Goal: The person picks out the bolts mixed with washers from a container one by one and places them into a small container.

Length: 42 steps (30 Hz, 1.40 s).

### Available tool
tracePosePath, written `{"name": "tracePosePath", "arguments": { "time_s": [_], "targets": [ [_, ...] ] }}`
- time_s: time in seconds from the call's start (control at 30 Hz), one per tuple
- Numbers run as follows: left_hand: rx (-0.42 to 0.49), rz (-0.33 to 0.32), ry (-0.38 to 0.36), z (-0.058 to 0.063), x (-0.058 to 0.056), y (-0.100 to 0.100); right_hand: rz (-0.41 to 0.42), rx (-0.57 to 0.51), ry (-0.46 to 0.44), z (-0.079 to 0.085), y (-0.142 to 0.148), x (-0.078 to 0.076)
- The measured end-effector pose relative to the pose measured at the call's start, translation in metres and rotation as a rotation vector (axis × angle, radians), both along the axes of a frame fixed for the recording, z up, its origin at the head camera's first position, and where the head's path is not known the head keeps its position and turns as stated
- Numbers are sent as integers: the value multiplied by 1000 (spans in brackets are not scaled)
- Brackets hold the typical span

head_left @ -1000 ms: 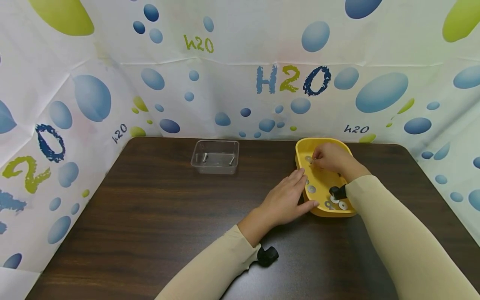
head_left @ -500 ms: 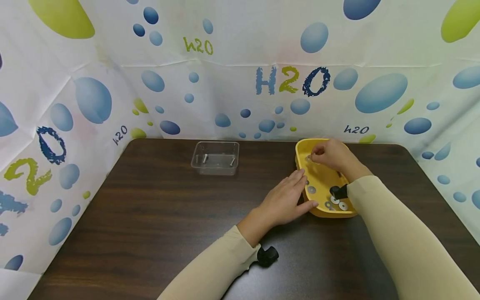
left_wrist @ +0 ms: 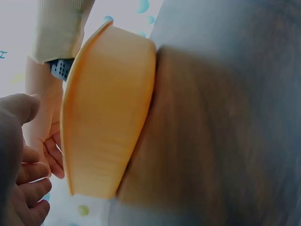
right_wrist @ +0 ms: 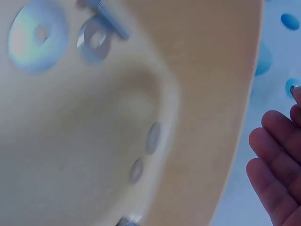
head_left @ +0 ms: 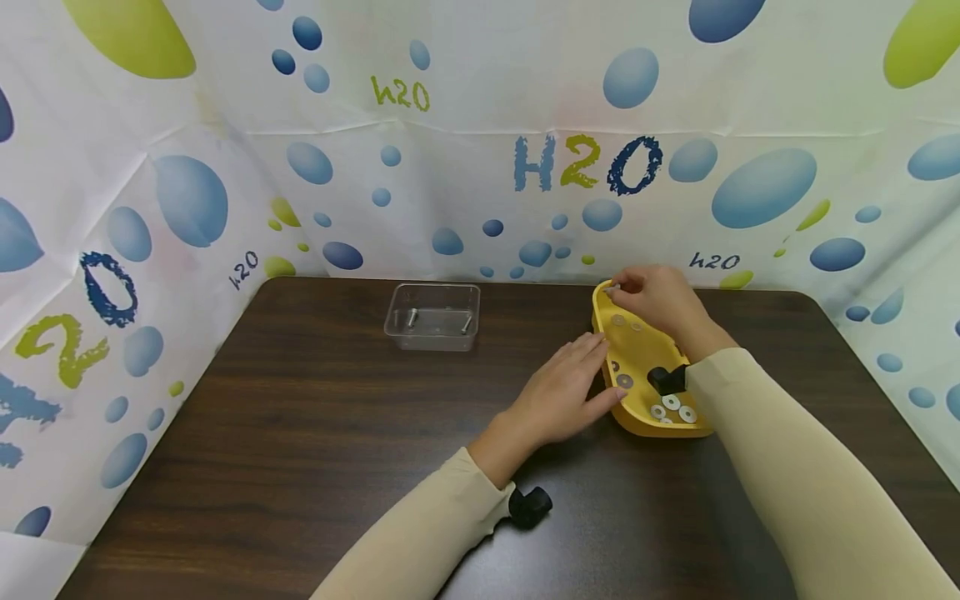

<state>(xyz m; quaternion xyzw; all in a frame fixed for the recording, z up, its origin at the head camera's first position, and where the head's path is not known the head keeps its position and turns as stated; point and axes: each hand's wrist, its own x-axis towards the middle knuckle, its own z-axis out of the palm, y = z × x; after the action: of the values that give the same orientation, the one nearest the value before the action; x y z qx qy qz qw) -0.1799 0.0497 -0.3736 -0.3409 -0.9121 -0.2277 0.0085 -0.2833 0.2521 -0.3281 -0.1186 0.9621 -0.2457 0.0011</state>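
Note:
My right hand (head_left: 660, 304) is at the far end of a yellow plastic bin (head_left: 637, 350), thumb and forefinger pinching a small silvery metal piece (right_wrist: 292, 89). Only its tip shows, so I cannot tell its kind. Flat washers (head_left: 687, 414) of several sizes lie on the bin's floor. A threaded bolt (right_wrist: 112, 20) lies there too, beside a small washer (right_wrist: 94, 40). Against the bin's left side, my left hand (head_left: 558, 392) rests with fingers extended, fingertips at the rim. In the left wrist view its fingers (left_wrist: 35, 186) appear beside the bin's outer wall (left_wrist: 110, 108).
A clear plastic box (head_left: 432, 340) with two small bolts (head_left: 467, 323) in it stands at the back of the dark wooden table (head_left: 300, 450), left of the bin. A white printed curtain (head_left: 480, 83) hangs right behind the table. Each wrist carries a black camera (head_left: 531, 507).
My right hand has lifted from the bin's floor towards the far rim, carrying the pinched metal piece. Washers beneath it are now uncovered. My left hand has shifted only slightly left.

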Motion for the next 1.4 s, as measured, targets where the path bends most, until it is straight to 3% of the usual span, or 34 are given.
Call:
{"name": "tracePosePath", "arguments": {
  "time_s": [0.17, 0.63, 0.9, 1.17, 1.4],
  "targets": [
    [41, 63, 33, 4, -6, -21, 50, 15, 71, 9, -19, 1],
    [177, 286, 40, 4, -23, -103, 125, 29, 71, 20, -63, 3],
    [172, 409, -8, 7, -29, -150, 177, 28, 85, 34, -83, 3],
    [172, 483, -35, 7, -31, -189, 230, 48, 165, 37, -104, 2],
    [166, 533, -52, 7, -34, -213, 283, 8, 106, 36, -135, 0]
  ]
}}
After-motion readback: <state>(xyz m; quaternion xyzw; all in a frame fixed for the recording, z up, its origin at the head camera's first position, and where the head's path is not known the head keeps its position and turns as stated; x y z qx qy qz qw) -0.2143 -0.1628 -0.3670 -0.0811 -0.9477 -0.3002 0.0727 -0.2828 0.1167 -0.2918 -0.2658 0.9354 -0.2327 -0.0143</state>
